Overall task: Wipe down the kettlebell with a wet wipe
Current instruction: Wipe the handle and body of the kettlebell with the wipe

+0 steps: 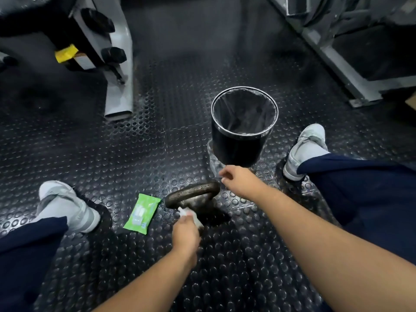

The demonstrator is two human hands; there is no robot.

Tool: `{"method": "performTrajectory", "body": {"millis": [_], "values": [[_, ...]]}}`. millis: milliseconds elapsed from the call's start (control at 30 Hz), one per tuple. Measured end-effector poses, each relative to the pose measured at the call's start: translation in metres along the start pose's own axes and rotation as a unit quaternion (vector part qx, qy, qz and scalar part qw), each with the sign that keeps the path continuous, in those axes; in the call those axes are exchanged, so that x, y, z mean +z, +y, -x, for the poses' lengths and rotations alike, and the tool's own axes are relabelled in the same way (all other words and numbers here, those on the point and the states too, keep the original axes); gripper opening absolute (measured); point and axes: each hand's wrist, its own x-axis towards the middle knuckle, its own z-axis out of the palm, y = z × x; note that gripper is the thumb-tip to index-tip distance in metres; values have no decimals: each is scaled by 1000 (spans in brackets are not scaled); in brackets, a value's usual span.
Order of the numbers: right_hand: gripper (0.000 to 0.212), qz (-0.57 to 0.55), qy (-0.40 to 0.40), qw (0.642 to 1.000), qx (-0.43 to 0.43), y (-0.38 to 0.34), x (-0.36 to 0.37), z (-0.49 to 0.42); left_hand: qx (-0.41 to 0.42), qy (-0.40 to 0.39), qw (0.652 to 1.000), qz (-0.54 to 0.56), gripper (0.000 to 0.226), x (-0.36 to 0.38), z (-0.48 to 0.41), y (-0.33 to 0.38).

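A dark, worn kettlebell [198, 199] stands on the studded rubber floor between my feet, its handle on top. My left hand [185, 233] holds a white wet wipe [188, 215] against the near side of the kettlebell, just below the handle. My right hand [238, 180] hovers beside the right end of the handle, fingers loosely curled, holding nothing that I can see. A green pack of wet wipes [142, 213] lies flat on the floor just left of the kettlebell.
A black waste bin [244, 124] with a clear liner stands just beyond the kettlebell. My grey shoes [65, 204] [304, 149] flank the spot. Grey gym machine frames [117, 64] [342, 61] stand at far left and far right.
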Motion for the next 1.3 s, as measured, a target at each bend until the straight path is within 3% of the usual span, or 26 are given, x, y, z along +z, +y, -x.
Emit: {"method": "performTrajectory", "body": {"millis": [133, 300, 433, 500, 567, 633, 767, 867, 933, 1000, 1067, 1133, 1200, 1300], "values": [[60, 46, -59, 996, -53, -7, 19, 5, 63, -62, 996, -23, 29, 31, -5, -1], [68, 48, -47, 992, -103, 5, 44, 11, 15, -125, 992, 3, 37, 59, -24, 11], [72, 43, -23, 991, -126, 15, 58, 11, 117, -186, 959, -180, 40, 60, -52, 5], [74, 48, -17, 989, -135, 20, 64, 10, 147, -190, 902, -359, 52, 52, -56, 11], [77, 55, -9, 988, -143, 24, 69, 10, 159, -166, 858, -460, 48, 50, -55, 15], [78, 64, 3, 987, -146, 25, 75, 12, 169, -179, 867, -433, 43, 51, -48, 15], [67, 58, 18, 988, -146, 20, 78, 14, 191, -217, 947, -141, 13, 46, -39, -5], [64, 53, 19, 987, -150, 23, 76, 11, 166, -228, 956, -81, 27, 45, -31, -14], [64, 55, 14, 987, -148, 24, 77, 11, 172, -228, 952, -114, 26, 45, -35, -18], [68, 59, 11, 988, -143, 23, 77, 12, 198, -236, 920, -243, 30, 43, -46, -12], [70, 58, 9, 988, -142, 22, 76, 13, 218, -226, 834, -454, 43, 37, -55, 1], [72, 64, 8, 988, -140, 21, 77, 12, 215, -196, 769, -570, 43, 35, -65, 12], [74, 68, 13, 988, -140, 22, 78, 11, 218, -194, 766, -573, 41, 40, -64, 22], [73, 71, 18, 988, -137, 22, 81, 10, 255, -240, 824, -446, 43, 36, -60, 18]]}}
